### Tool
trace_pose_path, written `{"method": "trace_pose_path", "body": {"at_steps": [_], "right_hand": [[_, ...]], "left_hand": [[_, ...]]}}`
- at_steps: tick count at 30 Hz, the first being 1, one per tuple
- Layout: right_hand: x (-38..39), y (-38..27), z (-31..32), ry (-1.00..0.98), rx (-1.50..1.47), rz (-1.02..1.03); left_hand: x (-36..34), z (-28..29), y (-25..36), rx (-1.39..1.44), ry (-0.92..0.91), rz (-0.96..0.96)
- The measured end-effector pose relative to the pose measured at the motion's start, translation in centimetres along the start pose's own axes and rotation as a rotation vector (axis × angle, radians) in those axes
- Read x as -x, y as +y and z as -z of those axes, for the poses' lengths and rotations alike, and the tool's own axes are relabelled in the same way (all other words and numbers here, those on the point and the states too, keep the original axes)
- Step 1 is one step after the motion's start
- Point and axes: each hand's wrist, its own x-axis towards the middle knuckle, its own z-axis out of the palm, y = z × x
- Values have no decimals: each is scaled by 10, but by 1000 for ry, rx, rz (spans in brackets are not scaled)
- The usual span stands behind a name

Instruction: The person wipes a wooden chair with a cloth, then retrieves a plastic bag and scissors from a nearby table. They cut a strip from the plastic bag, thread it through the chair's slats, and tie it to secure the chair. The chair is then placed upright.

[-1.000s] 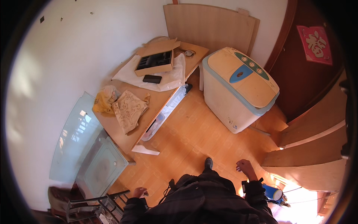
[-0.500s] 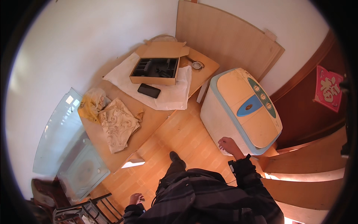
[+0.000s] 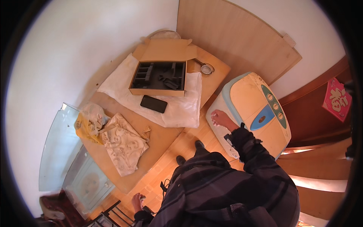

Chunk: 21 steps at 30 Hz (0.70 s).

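Seemed wise to hold half-open, empty right hand (image 3: 221, 118) clear of the washing machine (image 3: 253, 108), with left hand (image 3: 137, 201) unclear in grip.

Before me, a wooden panel (image 3: 234, 38) leans against a white wall (image 3: 94, 30), bluish glass (image 3: 54, 151) stands far left, and a pink sign (image 3: 336, 100) (with pale lettering) hangs on a dark red door (image 3: 302, 122).

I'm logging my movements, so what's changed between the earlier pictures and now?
You've moved forward, closer to the table; your right hand now overlaps the washing machine in view. Nothing was visibly grasped or released. The phone, open box and patterned cloth stayed put.
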Motion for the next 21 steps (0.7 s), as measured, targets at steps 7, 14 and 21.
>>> {"method": "trace_pose_path", "body": {"at_steps": [7,14,21], "right_hand": [[-173,-32,46,215,-89,-111],[-306,-39,98,341,-140,-197],[-402,10,131,269,-105,-163]], "left_hand": [[95,-42,-97,-181,-175,62],[173,-170,-109,-308,24,93],[214,-249,-80,133,161,172]]}}
